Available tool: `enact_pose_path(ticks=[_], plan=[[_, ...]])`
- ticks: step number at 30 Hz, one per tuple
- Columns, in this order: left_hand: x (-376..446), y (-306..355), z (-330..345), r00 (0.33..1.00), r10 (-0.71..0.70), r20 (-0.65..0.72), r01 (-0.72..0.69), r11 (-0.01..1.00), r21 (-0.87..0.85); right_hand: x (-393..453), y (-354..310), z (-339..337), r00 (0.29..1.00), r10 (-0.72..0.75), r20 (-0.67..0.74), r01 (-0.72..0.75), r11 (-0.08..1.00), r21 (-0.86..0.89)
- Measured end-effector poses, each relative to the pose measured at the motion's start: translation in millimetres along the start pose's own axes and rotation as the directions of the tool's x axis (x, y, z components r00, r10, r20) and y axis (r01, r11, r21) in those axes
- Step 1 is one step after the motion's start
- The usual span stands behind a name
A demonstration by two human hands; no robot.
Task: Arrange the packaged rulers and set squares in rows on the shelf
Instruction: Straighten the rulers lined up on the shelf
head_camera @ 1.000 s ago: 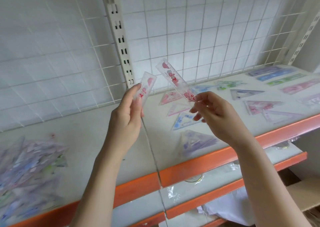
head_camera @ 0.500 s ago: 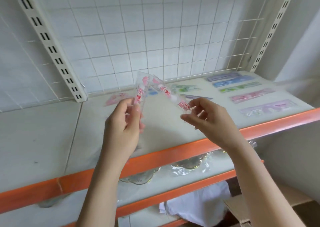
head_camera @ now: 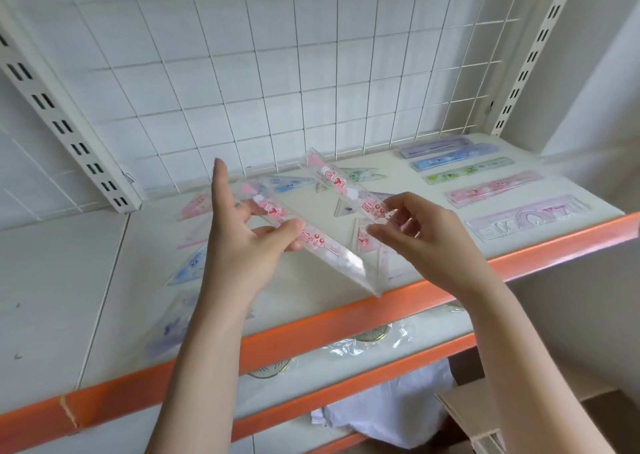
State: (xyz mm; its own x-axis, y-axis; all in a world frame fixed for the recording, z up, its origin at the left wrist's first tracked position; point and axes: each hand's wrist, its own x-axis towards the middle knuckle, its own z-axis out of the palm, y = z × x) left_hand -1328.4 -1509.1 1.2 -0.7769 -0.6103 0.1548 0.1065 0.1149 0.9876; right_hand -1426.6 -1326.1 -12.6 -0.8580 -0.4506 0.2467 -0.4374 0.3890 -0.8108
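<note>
Above the white shelf (head_camera: 346,211) I hold two clear packaged rulers with red print. My left hand (head_camera: 239,242) pinches one packaged ruler (head_camera: 322,249) between thumb and fingers, its index finger pointing straight up; the ruler slants down toward the orange shelf edge. My right hand (head_camera: 419,235) pinches the lower end of the second packaged ruler (head_camera: 332,176), which slants up to the left. A column of packaged rulers (head_camera: 485,190) lies on the right part of the shelf. Packaged set squares (head_camera: 287,185) lie in rows behind and under my hands.
A white wire grid (head_camera: 311,72) backs the shelf, with slotted uprights (head_camera: 69,131) at left and right. The orange front edge (head_camera: 346,318) runs below my hands. A lower shelf holds plastic-wrapped items (head_camera: 374,336). A cardboard box (head_camera: 491,415) stands at bottom right.
The view has swung right and closer to the shelf. My left hand's ruler has tilted from upright to slanting down right, and both rulers now lie lower over the shelf.
</note>
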Motion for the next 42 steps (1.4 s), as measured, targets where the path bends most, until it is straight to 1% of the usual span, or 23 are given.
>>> enact_pose_path(ticks=[3, 7, 9, 11, 14, 17, 19, 26, 30, 33, 35, 39, 42], plan=[[14.0, -3.9, -0.9, 1.000, -0.011, -0.015, 0.010, 0.999, -0.043, 8.1, 1.0, -2.0, 1.000, 0.006, -0.017, -0.007, 1.000, -0.030], [26.3, -10.3, -4.0, 0.993, -0.019, -0.117, 0.007, 0.995, -0.100, 15.8, 5.6, -3.1, 0.998, 0.014, -0.057, -0.017, 0.998, -0.053], [31.3, -13.1, -6.6, 0.984, -0.043, -0.174, 0.018, 0.990, -0.142, 18.6, 8.8, -3.3, 0.998, 0.011, -0.058, -0.014, 0.998, -0.055], [34.7, -14.8, -6.9, 0.977, -0.075, -0.198, 0.034, 0.978, -0.204, 21.0, 13.1, -5.6, 0.999, 0.003, -0.053, -0.007, 0.997, -0.074], [37.2, -16.9, 0.2, 0.984, -0.102, -0.144, 0.067, 0.972, -0.227, 24.6, 24.8, -13.6, 0.997, -0.037, -0.071, 0.024, 0.985, -0.174], [38.0, -18.4, 11.7, 0.989, -0.128, -0.080, 0.105, 0.965, -0.240, 29.9, 39.8, -25.2, 0.991, -0.091, -0.096, 0.058, 0.950, -0.306], [39.1, -20.4, 23.4, 0.987, -0.153, -0.058, 0.134, 0.959, -0.249, 34.7, 52.0, -38.4, 0.988, -0.112, -0.106, 0.066, 0.930, -0.362], [35.3, -27.2, 78.6, 0.975, -0.219, -0.019, 0.210, 0.952, -0.223, 57.8, 88.5, -97.7, 0.990, -0.134, -0.033, 0.108, 0.901, -0.421], [37.8, -28.5, 111.2, 0.972, -0.236, -0.014, 0.232, 0.963, -0.141, 65.3, 111.3, -128.7, 0.991, -0.137, -0.004, 0.122, 0.890, -0.438], [37.6, -31.0, 135.8, 0.976, -0.218, -0.011, 0.215, 0.969, -0.123, 72.2, 128.3, -153.3, 0.994, -0.109, 0.024, 0.109, 0.890, -0.443], [37.6, -33.1, 149.1, 0.981, -0.191, -0.044, 0.186, 0.976, -0.111, 77.6, 140.3, -166.7, 0.994, -0.097, 0.056, 0.112, 0.883, -0.456], [38.5, -34.3, 165.8, 0.982, -0.073, -0.172, 0.057, 0.994, -0.094, 89.1, 164.4, -187.2, 0.987, -0.056, 0.148, 0.128, 0.832, -0.539], [39.9, -33.2, 174.6, 0.981, 0.016, -0.194, -0.020, 1.000, -0.020, 101.0, 174.1, -195.0, 0.977, -0.009, 0.215, 0.134, 0.806, -0.576]])
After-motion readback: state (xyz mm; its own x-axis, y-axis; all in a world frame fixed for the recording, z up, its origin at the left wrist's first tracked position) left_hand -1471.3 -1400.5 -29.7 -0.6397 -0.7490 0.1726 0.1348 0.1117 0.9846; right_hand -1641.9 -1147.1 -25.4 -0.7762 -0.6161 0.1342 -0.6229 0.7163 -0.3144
